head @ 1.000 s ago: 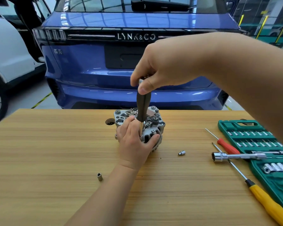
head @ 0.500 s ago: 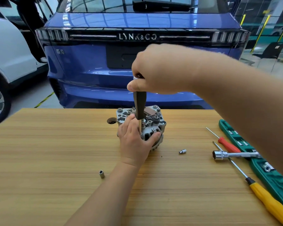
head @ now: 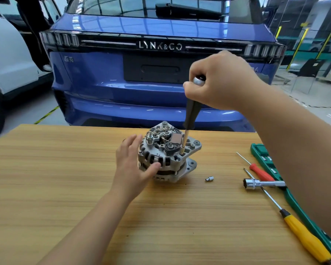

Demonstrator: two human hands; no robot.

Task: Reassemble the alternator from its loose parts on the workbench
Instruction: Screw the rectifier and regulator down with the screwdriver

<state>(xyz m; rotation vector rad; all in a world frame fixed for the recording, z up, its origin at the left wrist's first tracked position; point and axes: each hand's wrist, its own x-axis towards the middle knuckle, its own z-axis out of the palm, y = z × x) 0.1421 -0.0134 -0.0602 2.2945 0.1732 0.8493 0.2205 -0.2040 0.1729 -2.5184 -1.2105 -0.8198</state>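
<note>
Alternator (head: 167,152): stood mid-tabletop (head: 65,169). Right hand (head: 220,83) gripped nut driver (head: 191,115), shaft near-vertical, tip seated at housing's 3 o'clock. Left hand (head: 132,163), open, braced 9 o'clock side.

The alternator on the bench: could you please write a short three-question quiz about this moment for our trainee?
1. True or false: the left hand rests against the side of the alternator.
2. Which tool does the right hand hold? A) yellow screwdriver B) black-handled driver C) red screwdriver
3. Fill in: the loose small socket lies on the bench between the alternator and the ____ screwdriver.

Key: 1 true; 2 B; 3 red.
</note>
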